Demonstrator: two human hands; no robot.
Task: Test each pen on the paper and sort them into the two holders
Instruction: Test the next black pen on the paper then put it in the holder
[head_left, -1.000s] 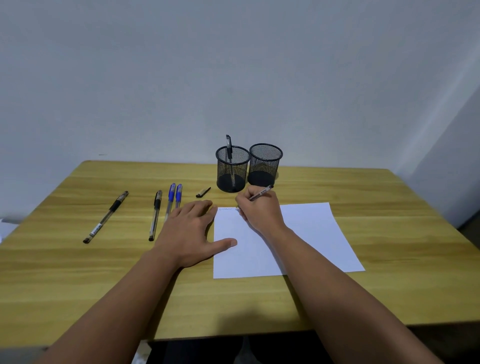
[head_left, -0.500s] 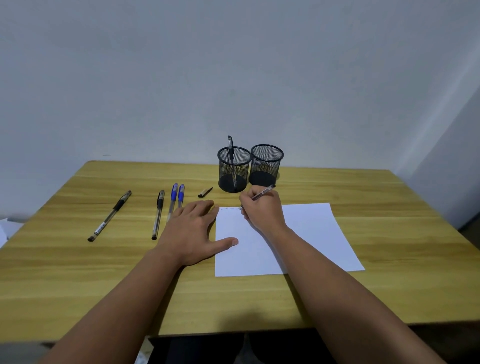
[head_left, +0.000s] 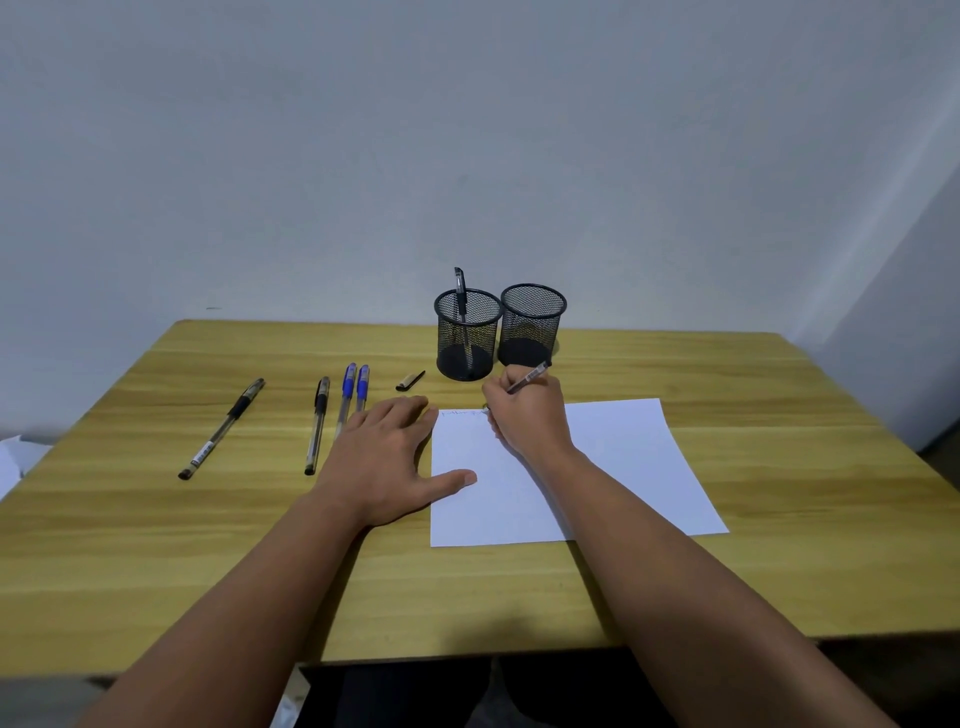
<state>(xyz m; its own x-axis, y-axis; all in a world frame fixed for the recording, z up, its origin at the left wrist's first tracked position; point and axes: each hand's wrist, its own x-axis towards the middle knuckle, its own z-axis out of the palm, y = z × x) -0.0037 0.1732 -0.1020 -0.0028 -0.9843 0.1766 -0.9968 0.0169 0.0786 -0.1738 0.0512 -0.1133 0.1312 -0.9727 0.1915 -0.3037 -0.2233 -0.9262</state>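
My right hand (head_left: 527, 415) grips a pen (head_left: 530, 376) with its tip down on the top left part of the white paper (head_left: 613, 467), beside a faint scribbled line (head_left: 462, 413). My left hand (head_left: 387, 457) lies flat on the table, its thumb resting on the paper's left edge. Two black mesh holders stand behind the paper: the left holder (head_left: 466, 338) has one black pen (head_left: 461, 291) upright in it, and the right holder (head_left: 531, 325) shows nothing inside. A loose pen cap (head_left: 410, 381) lies left of the holders.
On the wooden table (head_left: 779, 519), left of my left hand, lie two black pens (head_left: 222, 428) (head_left: 317, 423) and two blue-capped pens (head_left: 347, 389) (head_left: 362, 387). The wall rises just behind the table. Something white (head_left: 8, 462) pokes in past the left table edge.
My right hand has crept slightly to the right along the top of the paper, lengthening the scribble. The left hand has stayed in place.
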